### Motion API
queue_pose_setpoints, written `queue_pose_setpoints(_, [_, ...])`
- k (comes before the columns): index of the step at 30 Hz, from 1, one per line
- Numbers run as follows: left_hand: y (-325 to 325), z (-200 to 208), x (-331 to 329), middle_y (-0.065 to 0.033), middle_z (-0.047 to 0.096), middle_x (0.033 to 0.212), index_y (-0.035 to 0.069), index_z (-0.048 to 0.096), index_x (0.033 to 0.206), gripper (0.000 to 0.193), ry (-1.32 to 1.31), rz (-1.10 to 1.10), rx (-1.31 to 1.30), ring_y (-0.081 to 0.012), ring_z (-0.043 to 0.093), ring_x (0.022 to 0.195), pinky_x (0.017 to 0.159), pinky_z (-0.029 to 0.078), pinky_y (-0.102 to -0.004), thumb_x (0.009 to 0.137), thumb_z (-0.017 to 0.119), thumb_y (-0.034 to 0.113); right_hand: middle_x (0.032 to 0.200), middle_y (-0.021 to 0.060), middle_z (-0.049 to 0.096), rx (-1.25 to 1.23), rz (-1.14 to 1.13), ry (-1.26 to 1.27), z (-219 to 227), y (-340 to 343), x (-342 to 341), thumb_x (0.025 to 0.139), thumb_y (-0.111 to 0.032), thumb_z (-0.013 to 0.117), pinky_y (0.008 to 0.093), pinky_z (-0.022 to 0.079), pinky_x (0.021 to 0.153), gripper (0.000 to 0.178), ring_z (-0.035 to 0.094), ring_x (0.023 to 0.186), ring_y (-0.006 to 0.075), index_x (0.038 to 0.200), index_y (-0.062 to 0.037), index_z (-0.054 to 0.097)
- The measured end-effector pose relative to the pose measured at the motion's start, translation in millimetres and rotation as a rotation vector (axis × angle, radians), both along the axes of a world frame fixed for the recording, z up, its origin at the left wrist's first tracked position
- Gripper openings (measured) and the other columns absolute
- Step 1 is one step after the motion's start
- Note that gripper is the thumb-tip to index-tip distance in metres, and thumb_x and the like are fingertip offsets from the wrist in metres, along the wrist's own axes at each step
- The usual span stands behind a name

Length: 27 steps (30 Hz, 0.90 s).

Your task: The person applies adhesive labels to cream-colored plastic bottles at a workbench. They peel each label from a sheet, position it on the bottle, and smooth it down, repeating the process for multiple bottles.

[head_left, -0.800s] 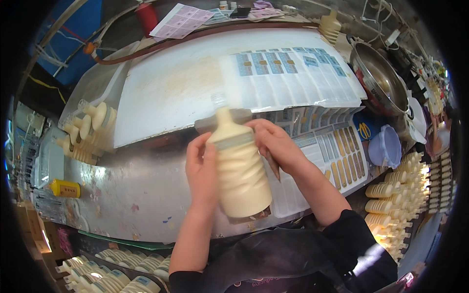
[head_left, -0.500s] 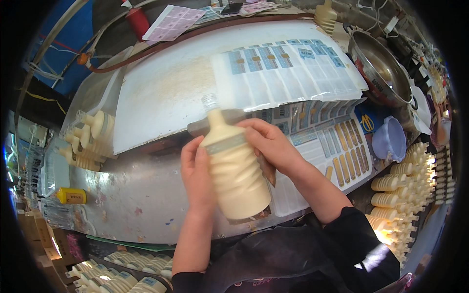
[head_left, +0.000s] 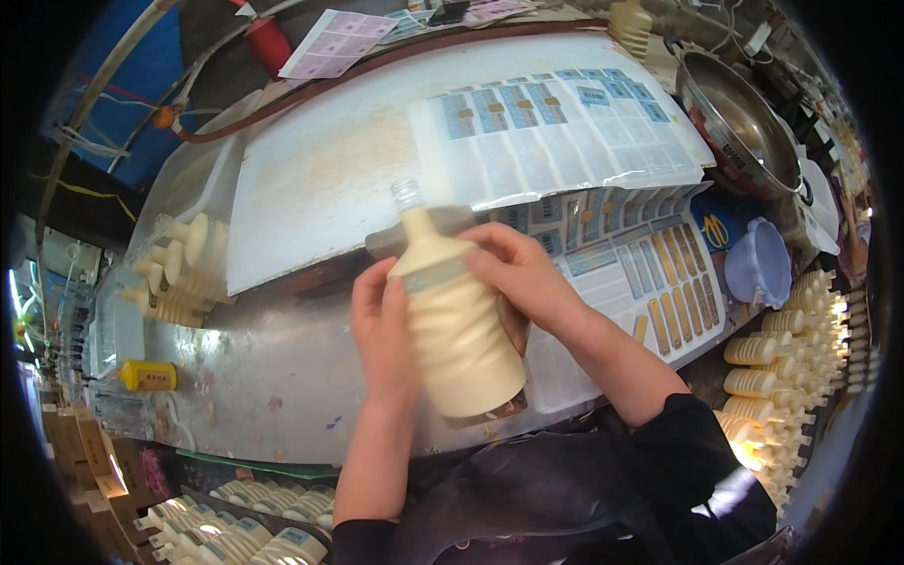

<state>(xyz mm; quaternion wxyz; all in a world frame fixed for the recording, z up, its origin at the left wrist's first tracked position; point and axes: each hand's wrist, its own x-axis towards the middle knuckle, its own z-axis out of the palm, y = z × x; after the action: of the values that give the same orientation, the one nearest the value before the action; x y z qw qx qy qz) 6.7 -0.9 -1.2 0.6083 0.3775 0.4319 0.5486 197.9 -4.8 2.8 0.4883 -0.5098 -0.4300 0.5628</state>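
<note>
A cream-coloured bottle [head_left: 461, 344] with a twisted, ribbed body and a clear threaded neck leans between my hands over the metal table, its neck pointing away from me. Around its shoulder runs a grey-green label band [head_left: 435, 274]. My left hand [head_left: 377, 315] clasps the bottle's left side, thumb along the band. From the right, my right hand [head_left: 518, 268] presses thumb and fingers on the other end of the band. Beneath the bottle lies a dark support, mostly covered. Sheets of blue and gold labels [head_left: 673, 282] lie right of my right hand.
Backed label strips [head_left: 523, 108] lie on a white board [head_left: 320, 160]. At right are a large metal pan [head_left: 744, 122], a lavender basin [head_left: 758, 264], yellow scissors [head_left: 716, 231] and rows of cream bottles [head_left: 753, 381]. More bottles [head_left: 188, 259] and a yellow container [head_left: 149, 376] are left.
Both hands stay on the bottle at the label band, with only a slight shift of the fingers. The whole view has shifted a little.
</note>
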Motion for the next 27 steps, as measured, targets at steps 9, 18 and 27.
queue_pose_setpoints(9, [1,5,-5,-0.0056,0.057,0.126,0.008,0.049,0.139,0.052,-0.020,-0.128,0.051,-0.0161,0.055,0.114,0.105,0.045,-0.0368,0.112,0.037,0.051,0.112,0.0063,0.067,0.174,-0.206,0.003,62,9,10,0.097,-0.016,0.064,0.0314,0.051,0.092,0.035,0.065,0.103,0.0150,0.129,-0.0019,0.060])
queue_pose_setpoints(18, [6,-1,-3,-0.0084,0.058,0.126,0.004,0.050,0.132,0.033,0.056,-0.097,0.013,-0.0154,0.055,0.115,0.101,0.048,-0.0328,0.102,0.062,0.013,0.128,0.0242,0.062,0.427,-0.195,-0.723,47,22,-32,0.099,-0.012,0.055,0.0492,0.048,0.100,0.036,0.060,0.118,0.0455,0.132,-0.0005,0.053])
queue_pose_setpoints(27, [3,-2,-5,-0.0076,0.061,0.126,0.004,0.055,0.131,0.028,-0.157,-0.096,-0.071,-0.0139,0.059,0.112,0.098,0.051,-0.0303,0.105,0.058,0.012,0.122,0.0146,0.064,0.596,-0.304,-0.710,13,23,2,0.101,-0.008,0.057,0.0355,0.050,0.098,0.036,0.063,0.109,0.0242,0.135,-0.0013,0.052])
